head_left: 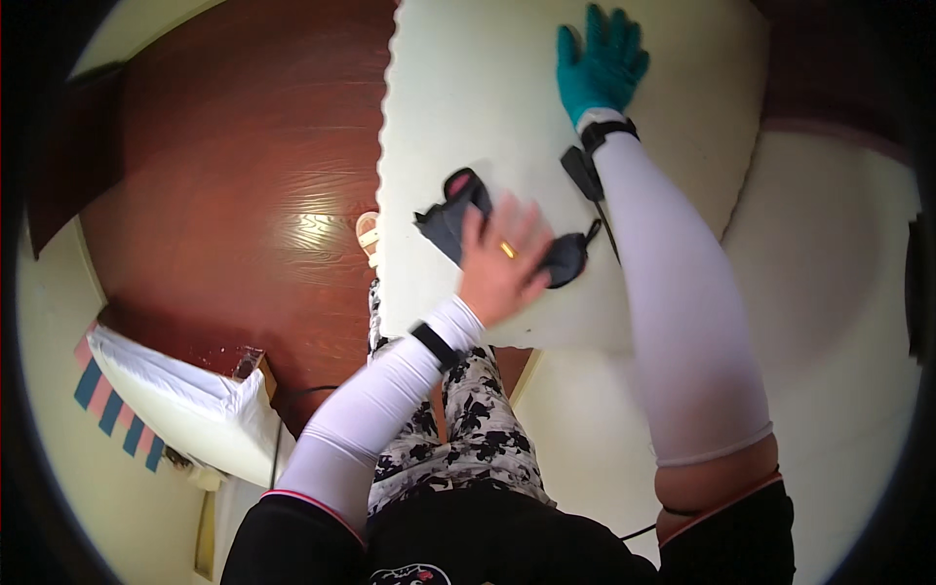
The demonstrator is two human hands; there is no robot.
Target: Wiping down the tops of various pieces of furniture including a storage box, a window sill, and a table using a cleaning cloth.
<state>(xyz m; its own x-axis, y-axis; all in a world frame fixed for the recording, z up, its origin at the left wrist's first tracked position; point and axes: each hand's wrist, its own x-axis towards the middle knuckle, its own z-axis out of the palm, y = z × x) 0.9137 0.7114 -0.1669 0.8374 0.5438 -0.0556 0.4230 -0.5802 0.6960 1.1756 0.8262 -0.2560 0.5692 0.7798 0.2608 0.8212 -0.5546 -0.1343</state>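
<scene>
My left hand (500,258), bare with a yellow ring on a finger, is over a dark grey cloth item (444,229). Its fingers look stretched out and apart, though blurred by motion; I cannot tell if they touch the cloth. That item has black edging, a pink oval at its far left end and a small loop at its right end; its middle is hidden under the hand. Farther off to the right, my right hand (602,66) wears a teal glove and lies palm down, fingers spread, on the white tabletop (478,88).
A black oblong piece (582,174) with a cable is by my right wrist. The tabletop's wavy left edge borders a reddish-brown wood floor (244,146). A white-covered cushioned piece (180,390) stands at the lower left, and a light sandal (367,234) shows beside the table.
</scene>
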